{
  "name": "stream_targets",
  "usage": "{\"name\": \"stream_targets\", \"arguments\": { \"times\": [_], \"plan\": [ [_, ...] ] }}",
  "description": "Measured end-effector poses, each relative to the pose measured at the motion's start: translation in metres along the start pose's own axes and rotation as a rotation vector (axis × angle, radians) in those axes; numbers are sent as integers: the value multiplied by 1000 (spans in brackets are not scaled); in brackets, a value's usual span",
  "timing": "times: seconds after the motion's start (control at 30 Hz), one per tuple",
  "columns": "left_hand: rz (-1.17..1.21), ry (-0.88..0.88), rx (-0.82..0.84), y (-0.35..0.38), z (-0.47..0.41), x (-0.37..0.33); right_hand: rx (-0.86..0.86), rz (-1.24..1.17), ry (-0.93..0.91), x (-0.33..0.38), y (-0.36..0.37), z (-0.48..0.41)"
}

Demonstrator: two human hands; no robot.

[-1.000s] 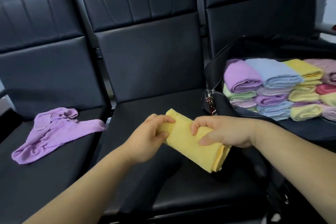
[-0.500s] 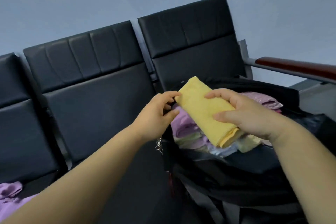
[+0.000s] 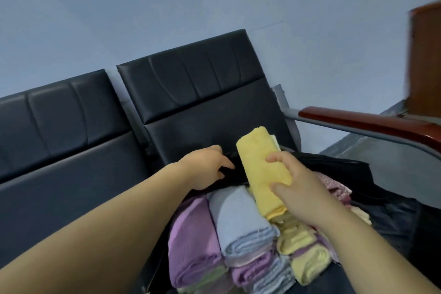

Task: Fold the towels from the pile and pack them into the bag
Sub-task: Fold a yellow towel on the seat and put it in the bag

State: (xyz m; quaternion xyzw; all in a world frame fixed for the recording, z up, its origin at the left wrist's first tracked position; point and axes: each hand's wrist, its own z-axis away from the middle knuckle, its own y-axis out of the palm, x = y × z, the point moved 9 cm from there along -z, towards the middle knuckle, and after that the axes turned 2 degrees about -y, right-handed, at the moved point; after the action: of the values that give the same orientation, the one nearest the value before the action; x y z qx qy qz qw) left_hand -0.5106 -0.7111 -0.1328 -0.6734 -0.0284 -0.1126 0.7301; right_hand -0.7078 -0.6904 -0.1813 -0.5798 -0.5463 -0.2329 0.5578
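over the open black bag [image 3: 338, 167], at about 4 o'clock from the centre of my feed, the person's right hand [image 3: 307, 196] grips a folded yellow towel [image 3: 262, 169]. the thumb is on the near side and the fingers are curled over the top. the towel is tilted, its long axis running from 11 o'clock down to 5 o'clock, and its far end stands in front of the black chair backrest [image 3: 202, 83]. its near end sits right above the packed towels; i cannot tell whether it touches them.

the left hand [image 3: 205, 169] is at 9 o'clock from the yellow towel, just beside it and apart from it. its fingers are loosely extended and point toward the dark back edge of the bag. i see nothing held in it.

inside the bag, at 6 o'clock, folded towels lie in tight rows. a purple towel [image 3: 191, 241] is at the left, a pale blue towel [image 3: 238, 219] is next to it, and a stack of yellow towels [image 3: 300, 241] is at the right under the right wrist. more purple and blue folds are below them. a pink towel [image 3: 334, 186] peeks out at 3 o'clock of the right hand.

a red-brown wooden armrest [image 3: 370, 124] on a grey metal frame runs at 2 o'clock, past the bag. a second black backrest [image 3: 59, 114] stands at 9 o'clock.
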Motion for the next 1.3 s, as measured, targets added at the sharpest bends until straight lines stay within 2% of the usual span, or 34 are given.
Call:
{"name": "stream_targets", "arguments": {
  "times": [0.07, 0.2, 0.3, 0.4, 0.57, 0.7, 0.8, 0.9, 1.03, 1.17, 1.3],
  "plan": [
    [41, -9, -40, -3, -16, 6, 78, 68, 62, -15, 8, -7],
    [236, -115, -272, -16, -29, 29, 177, 97, 166, -37, 17, -18],
    [273, -148, -382, -20, -28, 38, 182, 57, 220, -45, 19, -25],
    [285, -108, -440, -21, -21, 31, 147, 42, 248, -47, 22, -33],
    [255, -24, -420, -12, -7, 11, 17, 134, 188, -44, 19, -28],
    [224, -55, -318, -5, -2, 9, -89, 256, 146, -32, 12, -17],
    [230, -83, -290, -5, 14, 9, -161, 373, 43, -9, 2, -11],
    [223, -98, -354, -8, 53, 11, -182, 471, -45, 19, 1, -1],
    [244, -192, -431, 0, 136, 35, -105, 518, -158, 59, 33, 16],
    [298, -385, -418, 35, 247, 80, 41, 537, -311, 106, 104, 49],
    [273, -557, -344, 82, 356, 134, 255, 575, -442, 152, 196, 99]
  ]
}}
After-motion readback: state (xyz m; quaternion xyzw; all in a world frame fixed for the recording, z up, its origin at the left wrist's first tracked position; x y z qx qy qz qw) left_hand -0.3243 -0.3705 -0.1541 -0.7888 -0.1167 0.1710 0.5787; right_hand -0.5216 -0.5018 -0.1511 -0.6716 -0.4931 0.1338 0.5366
